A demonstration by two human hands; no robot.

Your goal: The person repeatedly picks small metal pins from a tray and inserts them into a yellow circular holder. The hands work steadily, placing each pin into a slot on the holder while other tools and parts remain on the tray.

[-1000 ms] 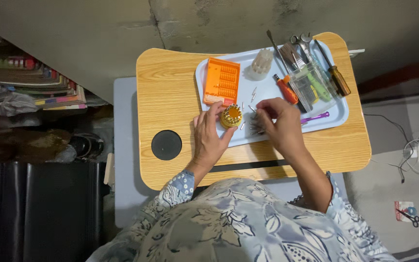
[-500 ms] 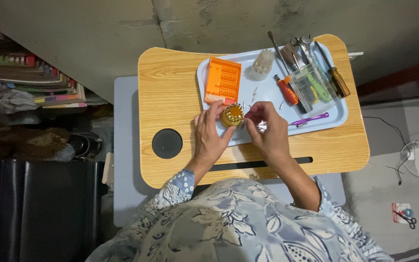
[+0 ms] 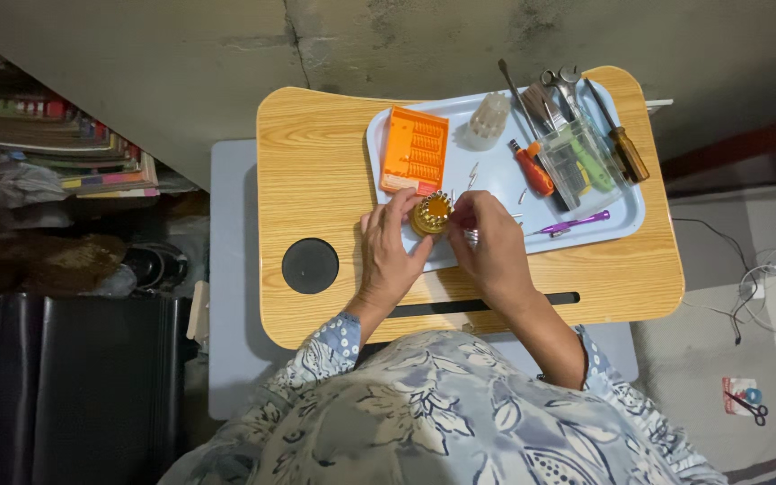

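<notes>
Round gold bit holder (image 3: 430, 214) sits at tray's near edge between both hands: left hand (image 3: 388, 256) fingers closed around its left side, right hand (image 3: 493, 247) fingers pinched at its right rim, equally near.

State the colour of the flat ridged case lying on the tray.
Orange case, clearest in the head view.

I count two hands of mine, my left hand (image 3: 390, 256) and my right hand (image 3: 494, 251), around one round gold bit holder (image 3: 430, 214) at the frame's centre. On one pale blue tray (image 3: 626, 220) in the upper right lie one orange case (image 3: 415, 150), one purple tool (image 3: 577, 222) and two screwdrivers, one red-handled (image 3: 532, 169), one brown-handled (image 3: 626, 151). One black round recess (image 3: 310, 266) sits left of centre in one wooden lap table (image 3: 316, 162).
</notes>
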